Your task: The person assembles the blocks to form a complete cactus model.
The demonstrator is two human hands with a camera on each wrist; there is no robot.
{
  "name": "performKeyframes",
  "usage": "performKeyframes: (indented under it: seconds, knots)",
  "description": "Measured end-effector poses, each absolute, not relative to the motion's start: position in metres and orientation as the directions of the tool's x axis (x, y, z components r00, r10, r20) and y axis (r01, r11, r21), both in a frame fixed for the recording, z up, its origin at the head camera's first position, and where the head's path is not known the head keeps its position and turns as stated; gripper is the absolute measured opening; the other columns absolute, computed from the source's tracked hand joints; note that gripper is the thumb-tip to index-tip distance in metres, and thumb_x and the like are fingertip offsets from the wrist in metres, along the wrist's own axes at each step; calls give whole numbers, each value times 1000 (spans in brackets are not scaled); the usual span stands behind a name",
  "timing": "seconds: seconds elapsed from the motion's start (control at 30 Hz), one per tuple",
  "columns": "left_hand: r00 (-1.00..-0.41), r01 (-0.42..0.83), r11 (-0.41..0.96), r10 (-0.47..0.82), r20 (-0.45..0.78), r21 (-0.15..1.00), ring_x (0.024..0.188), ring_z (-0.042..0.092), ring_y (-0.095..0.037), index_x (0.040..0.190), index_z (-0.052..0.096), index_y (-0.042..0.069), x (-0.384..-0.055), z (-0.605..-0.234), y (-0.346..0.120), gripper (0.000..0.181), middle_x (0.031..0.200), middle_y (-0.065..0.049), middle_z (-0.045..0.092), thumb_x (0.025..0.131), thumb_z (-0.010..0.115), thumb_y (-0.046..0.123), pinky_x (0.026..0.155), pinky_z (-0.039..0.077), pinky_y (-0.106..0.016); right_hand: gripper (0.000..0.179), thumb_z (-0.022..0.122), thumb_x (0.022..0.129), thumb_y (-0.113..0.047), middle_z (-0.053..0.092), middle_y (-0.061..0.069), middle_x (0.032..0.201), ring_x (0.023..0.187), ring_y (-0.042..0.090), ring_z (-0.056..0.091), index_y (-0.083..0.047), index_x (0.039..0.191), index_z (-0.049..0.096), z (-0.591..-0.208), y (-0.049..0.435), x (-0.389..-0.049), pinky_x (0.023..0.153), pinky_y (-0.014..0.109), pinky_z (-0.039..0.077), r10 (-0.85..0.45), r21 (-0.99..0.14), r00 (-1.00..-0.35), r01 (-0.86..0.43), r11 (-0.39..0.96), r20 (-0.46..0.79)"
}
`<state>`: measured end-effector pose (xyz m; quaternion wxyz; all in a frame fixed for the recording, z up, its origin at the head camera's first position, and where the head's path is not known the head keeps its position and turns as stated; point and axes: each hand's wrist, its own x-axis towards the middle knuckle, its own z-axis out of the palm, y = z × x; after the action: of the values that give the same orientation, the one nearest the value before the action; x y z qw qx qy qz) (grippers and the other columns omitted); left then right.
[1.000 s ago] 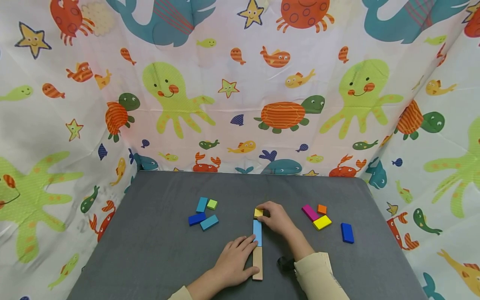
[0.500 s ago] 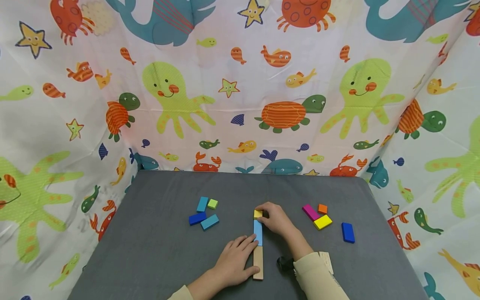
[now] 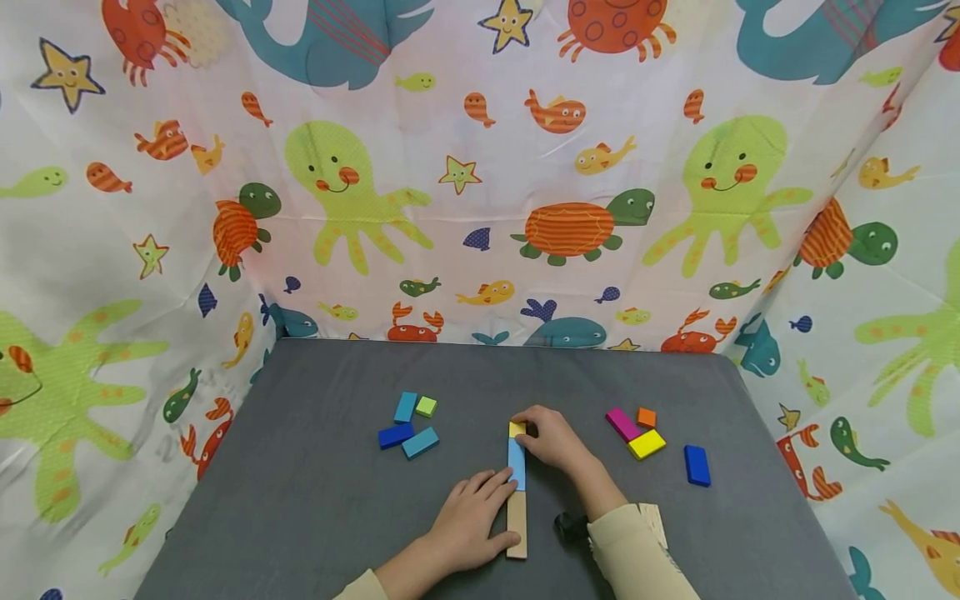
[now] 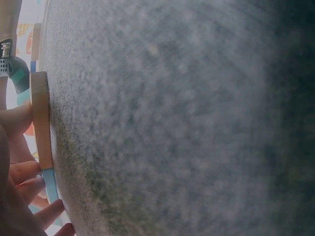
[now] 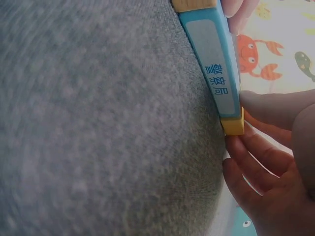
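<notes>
My right hand (image 3: 555,437) pinches the small yellow block (image 3: 515,429), end-on to the light-blue rectangular block (image 3: 516,456) lettered 警察局; my left hand (image 3: 468,518), fingers spread, touches that and the long plain-wood block (image 3: 517,518).

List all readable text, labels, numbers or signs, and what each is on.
"警察局": printed on the side of the light blue block, clear in the right wrist view.
Dark marks on the right sleeve: too small to read in the head view.
No other words or numbers that I can make out.
</notes>
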<state>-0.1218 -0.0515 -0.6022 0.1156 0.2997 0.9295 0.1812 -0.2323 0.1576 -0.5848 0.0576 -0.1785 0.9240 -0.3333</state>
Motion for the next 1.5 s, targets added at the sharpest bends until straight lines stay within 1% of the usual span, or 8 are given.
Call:
performKeyframes:
  seconds: [0.1,0.37,0.57,0.8,1.0,1.1,1.27,1.5]
  knots:
    - [-793,515,752,601,-105,411,147,35,-23,157,36,30,-121,-601,-52,74,166,8,26,95,55,65,111,38,-56,28,74,91,-12,69,10,117,103,24,63,-5,118,73,-585,157,-232,97,49,53,-366,-641,-931,-289,711,14]
    - [-800,487,762,585,-132,427,147,35,-22,156,37,29,-120,-593,-50,72,166,8,27,95,59,61,112,37,-55,28,74,92,-12,68,9,119,105,23,63,-8,120,73,-586,158,-231,98,48,52,-363,-649,-931,-295,701,31]
    - [-802,488,764,584,-130,422,147,35,-22,156,38,30,-119,-596,-50,73,166,9,27,94,58,63,111,37,-57,29,74,92,-12,67,9,121,109,25,64,-8,121,72,-583,161,-227,99,50,52,-360,-670,-930,-313,673,73]
    - [-798,501,757,591,-114,420,147,36,-23,156,38,29,-118,-599,-50,73,166,7,27,94,57,63,111,37,-57,30,74,92,-14,68,4,121,112,24,65,-12,122,72,-575,167,-218,97,49,53,-336,-657,-936,-318,683,104]
    - [-806,490,762,581,-113,423,147,35,-23,156,38,29,-118,-598,-50,73,166,7,28,94,59,62,112,36,-56,34,74,93,-15,69,4,121,112,27,66,-10,126,70,-561,176,-207,95,50,55,-330,-658,-932,-344,670,151]
    - [-808,492,763,579,-105,419,146,36,-22,156,38,30,-118,-600,-51,73,166,8,29,94,58,63,112,37,-56,35,75,92,-15,69,4,122,112,27,66,-10,127,70,-555,179,-201,96,49,55,-319,-664,-935,-339,667,157]
    - [-809,498,767,579,-101,405,146,37,-23,156,39,30,-118,-601,-50,74,166,8,29,93,59,64,111,37,-56,38,77,91,-16,70,2,123,111,23,66,-12,127,70,-549,186,-192,96,47,55,-270,-662,-951,-301,686,153]
    - [-816,482,780,565,-121,398,146,36,-22,156,38,31,-118,-600,-49,74,166,10,28,93,59,65,112,36,-56,40,78,89,-16,70,3,122,108,27,66,-13,128,69,-545,198,-177,96,48,55,-216,-660,-966,-257,706,145]
